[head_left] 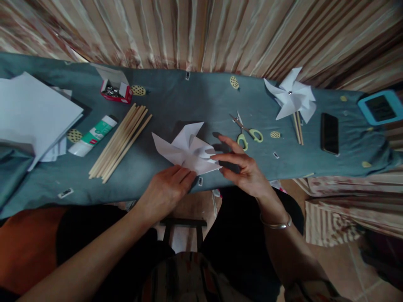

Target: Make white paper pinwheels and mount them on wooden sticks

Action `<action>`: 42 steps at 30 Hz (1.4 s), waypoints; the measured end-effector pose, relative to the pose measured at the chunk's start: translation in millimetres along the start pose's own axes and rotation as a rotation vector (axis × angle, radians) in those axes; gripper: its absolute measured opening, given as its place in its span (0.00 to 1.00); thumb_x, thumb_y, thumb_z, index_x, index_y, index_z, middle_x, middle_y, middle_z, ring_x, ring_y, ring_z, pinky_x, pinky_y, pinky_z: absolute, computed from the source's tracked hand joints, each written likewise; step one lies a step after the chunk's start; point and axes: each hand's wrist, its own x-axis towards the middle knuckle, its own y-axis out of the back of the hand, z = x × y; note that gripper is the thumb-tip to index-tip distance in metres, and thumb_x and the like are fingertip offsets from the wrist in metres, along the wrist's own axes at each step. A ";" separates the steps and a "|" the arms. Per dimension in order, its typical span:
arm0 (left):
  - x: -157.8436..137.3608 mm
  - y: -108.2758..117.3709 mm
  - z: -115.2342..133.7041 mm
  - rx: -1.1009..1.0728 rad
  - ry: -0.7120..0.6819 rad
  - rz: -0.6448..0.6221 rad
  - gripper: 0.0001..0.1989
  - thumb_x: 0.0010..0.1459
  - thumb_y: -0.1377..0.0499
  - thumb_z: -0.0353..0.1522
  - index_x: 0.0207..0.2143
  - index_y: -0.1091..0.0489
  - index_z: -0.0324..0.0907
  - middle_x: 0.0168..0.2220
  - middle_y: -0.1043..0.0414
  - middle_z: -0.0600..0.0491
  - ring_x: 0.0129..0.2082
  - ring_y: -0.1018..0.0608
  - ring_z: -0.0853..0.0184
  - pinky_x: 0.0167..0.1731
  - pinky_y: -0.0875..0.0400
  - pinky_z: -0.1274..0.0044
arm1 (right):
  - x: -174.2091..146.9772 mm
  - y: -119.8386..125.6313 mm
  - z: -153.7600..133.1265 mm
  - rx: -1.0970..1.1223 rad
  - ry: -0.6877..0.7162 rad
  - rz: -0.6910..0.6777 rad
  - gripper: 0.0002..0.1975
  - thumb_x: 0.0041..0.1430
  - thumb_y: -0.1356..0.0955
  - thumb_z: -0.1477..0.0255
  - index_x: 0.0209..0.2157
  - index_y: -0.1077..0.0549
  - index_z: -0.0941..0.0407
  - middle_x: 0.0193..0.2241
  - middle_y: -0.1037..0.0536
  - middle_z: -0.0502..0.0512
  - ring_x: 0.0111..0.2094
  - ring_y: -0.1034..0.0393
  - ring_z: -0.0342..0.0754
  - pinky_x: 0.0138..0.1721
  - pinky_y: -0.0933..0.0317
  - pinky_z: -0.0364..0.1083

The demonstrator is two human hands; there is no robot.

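One pinwheel (186, 147) pinched by left hand (170, 187), right hand (244, 165) spread; second pinwheel (291, 97), one phone (330, 133).

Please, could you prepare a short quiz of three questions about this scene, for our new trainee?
1. Which hand wears the silver bangle at its wrist?
2. True or false: the phone lies to the left of the scissors.
3. What is the left hand touching? A) the tube; B) a white paper pinwheel; C) the wooden sticks

Key:
1. The right hand.
2. False; the phone lies right of the scissors.
3. B, the white paper pinwheel.
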 end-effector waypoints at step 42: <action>-6.8 -7.8 8.0 -0.086 0.023 0.035 0.11 0.64 0.47 0.23 0.49 0.31 0.31 0.40 0.24 0.45 0.39 0.23 0.61 0.39 0.23 0.70 | 22.5 -61.1 -8.8 -0.358 0.142 0.180 0.07 0.65 0.34 0.67 0.37 0.22 0.48 0.66 0.37 0.46 0.70 0.51 0.61 0.68 0.51 0.65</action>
